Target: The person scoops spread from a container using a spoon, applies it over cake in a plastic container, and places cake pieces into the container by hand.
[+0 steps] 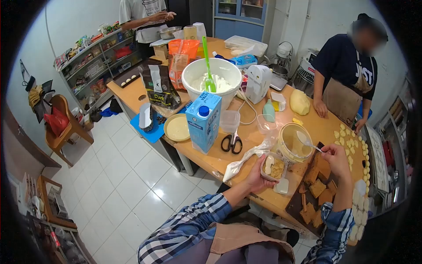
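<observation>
My left hand (255, 177) is wrapped around a small clear plastic cup (283, 172) holding brown crumbly pieces (275, 167) and a white creamy dollop. A spoon (305, 140) is in my right hand (336, 159), its bowl tilted over the wide cream-coloured tub (284, 152). What the tub holds is hard to make out. Left of the cup lies a white filled piping bag (239, 166). Under my right forearm, brown cake pieces (317, 188) rest on a dark tray (295, 203).
Behind my hands are scissors (231, 143), a blue carton (203, 125) and a large white bowl (190, 79) with a green spatula (208, 66). A person (347, 66) works by dough pieces (349, 143) at right; another person (145, 17) stands at the far end.
</observation>
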Motion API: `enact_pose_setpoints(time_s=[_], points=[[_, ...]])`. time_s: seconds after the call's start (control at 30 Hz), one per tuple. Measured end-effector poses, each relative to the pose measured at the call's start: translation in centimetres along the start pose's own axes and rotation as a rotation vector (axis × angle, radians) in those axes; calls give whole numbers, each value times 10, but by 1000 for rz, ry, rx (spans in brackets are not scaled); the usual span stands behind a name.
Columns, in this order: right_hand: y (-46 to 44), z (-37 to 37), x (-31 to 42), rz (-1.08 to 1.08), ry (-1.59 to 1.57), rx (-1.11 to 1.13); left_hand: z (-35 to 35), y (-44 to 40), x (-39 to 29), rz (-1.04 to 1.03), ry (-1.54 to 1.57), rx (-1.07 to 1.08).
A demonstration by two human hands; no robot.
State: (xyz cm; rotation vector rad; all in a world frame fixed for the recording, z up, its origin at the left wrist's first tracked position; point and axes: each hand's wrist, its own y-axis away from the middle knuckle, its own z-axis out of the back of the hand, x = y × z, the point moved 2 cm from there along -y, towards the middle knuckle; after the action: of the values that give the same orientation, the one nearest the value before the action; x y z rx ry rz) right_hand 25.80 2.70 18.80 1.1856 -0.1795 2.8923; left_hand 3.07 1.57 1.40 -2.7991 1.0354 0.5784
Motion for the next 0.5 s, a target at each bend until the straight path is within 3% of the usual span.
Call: enact_pose_setpoints(time_s=[0.5], points=[[-7, -13, -4, -39, 101, -6, -9, 4, -7, -19, 52, 111]])
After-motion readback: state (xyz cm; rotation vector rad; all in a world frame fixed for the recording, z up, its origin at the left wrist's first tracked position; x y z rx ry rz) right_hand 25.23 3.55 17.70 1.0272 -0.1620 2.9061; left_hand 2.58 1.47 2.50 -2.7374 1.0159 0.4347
